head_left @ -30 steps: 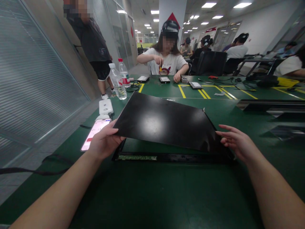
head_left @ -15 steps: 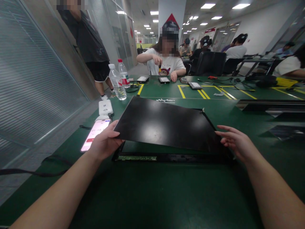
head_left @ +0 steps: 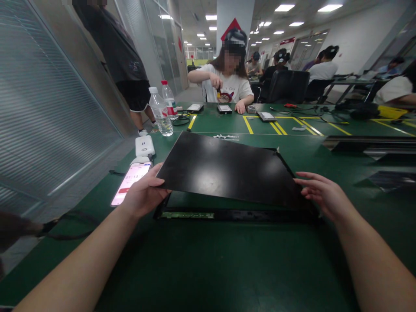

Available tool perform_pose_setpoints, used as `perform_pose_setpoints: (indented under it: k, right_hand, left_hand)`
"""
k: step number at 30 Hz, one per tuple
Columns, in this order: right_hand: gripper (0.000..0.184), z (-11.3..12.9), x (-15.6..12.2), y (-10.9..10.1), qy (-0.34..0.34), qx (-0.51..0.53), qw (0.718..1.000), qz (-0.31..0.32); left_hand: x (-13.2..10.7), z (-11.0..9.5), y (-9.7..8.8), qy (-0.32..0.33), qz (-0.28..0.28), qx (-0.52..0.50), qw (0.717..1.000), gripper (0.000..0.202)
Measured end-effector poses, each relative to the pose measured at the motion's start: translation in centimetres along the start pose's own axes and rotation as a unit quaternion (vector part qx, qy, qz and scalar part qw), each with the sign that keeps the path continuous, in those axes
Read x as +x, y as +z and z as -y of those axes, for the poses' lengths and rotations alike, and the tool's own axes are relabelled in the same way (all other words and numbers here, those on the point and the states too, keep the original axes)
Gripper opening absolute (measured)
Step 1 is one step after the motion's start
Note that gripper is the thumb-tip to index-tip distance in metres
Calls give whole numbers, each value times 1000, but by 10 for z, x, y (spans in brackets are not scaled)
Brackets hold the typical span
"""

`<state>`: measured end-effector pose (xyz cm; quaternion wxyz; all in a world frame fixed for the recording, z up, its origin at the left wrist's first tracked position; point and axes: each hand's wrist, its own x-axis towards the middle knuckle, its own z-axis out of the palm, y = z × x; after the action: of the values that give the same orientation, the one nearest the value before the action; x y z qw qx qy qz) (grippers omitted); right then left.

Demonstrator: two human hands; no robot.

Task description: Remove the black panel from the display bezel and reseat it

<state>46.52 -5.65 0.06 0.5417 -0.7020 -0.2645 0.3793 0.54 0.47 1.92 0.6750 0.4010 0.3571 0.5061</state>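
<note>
A thin, glossy black screen panel [head_left: 221, 169] is tilted in front of me, its left side raised higher than its right. My left hand [head_left: 146, 190] grips its left edge, thumb on top and fingers beneath. At the opposite edge, my right hand [head_left: 321, 195] pinches the panel's right side between thumb and fingers, the contact partly hidden. Below the panel lies a black rectangular frame [head_left: 260, 215] on the green table, with a green circuit strip [head_left: 187, 215] along its near left side. The panel covers most of the frame's inside.
A lit phone [head_left: 131, 184] and a white device [head_left: 144, 146] lie to the left, with two water bottles [head_left: 160, 112] behind. Across the green table [head_left: 208, 268] a person [head_left: 227, 82] works over hard drives [head_left: 224, 109]. Dark strips [head_left: 370, 143] lie at the right.
My hands and the panel have barely moved. At the far left edge, a dark blurred shape has come into view by the cable. The person opposite has shifted slightly.
</note>
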Motion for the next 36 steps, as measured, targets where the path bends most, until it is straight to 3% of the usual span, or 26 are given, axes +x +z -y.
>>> perform_pose_setpoints:
  k: [5, 18, 31, 36]
  right_hand:
    - [31, 1, 0, 0, -2, 2, 1000, -2]
    - [31, -3, 4, -1, -33, -55, 998, 14]
    - [43, -6, 0, -1, -63, -148, 987, 20]
    - [49, -9, 1, -2, -78, -153, 985, 26]
  left_hand:
    - [2, 4, -2, 1, 7, -10, 1000, 51]
    - [1, 2, 8, -36, -62, 4, 997, 49]
    - [5, 3, 11, -89, -127, 5, 988, 25]
    - [7, 4, 13, -82, -160, 4, 984, 16]
